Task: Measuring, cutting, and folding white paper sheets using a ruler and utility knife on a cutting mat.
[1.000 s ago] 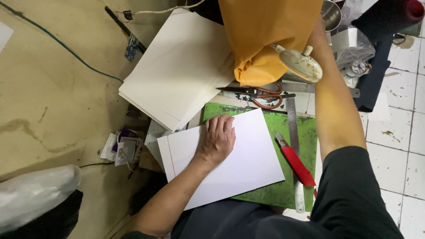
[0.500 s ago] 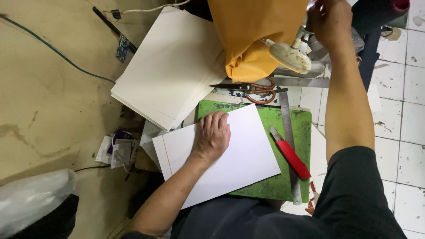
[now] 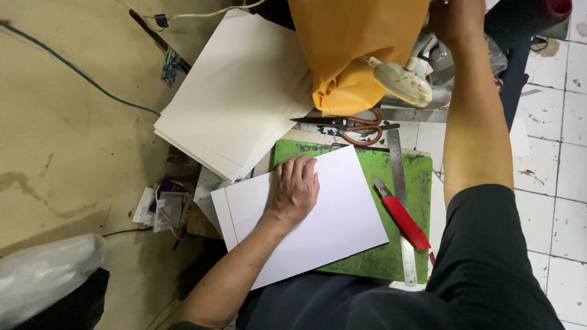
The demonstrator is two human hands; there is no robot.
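My left hand point(image 3: 294, 190) lies flat, fingers together, on a white sheet of card point(image 3: 330, 226) that rests on a green cutting mat point(image 3: 416, 177). My right hand point(image 3: 455, 18) is stretched up to the top edge of the view, beside a white lamp head point(image 3: 402, 82) and an orange cloth point(image 3: 351, 49); whether it grips anything is hidden. A red utility knife point(image 3: 402, 217) and a steel ruler point(image 3: 398, 201) lie on the mat right of the sheet. Scissors with brown handles point(image 3: 348, 125) lie above the mat.
A thick stack of white card point(image 3: 235, 98) sits at the upper left of the mat. A green cable point(image 3: 79, 73) crosses the brown floor. Small packets point(image 3: 160, 206) lie left of the sheet, and a clear plastic bag point(image 3: 46, 275) is at the lower left. White tiles point(image 3: 562, 183) are on the right.
My right arm has reached farther up, past the lamp toward the top edge. My left hand has stayed pressed on the sheet. The view has shifted slightly.
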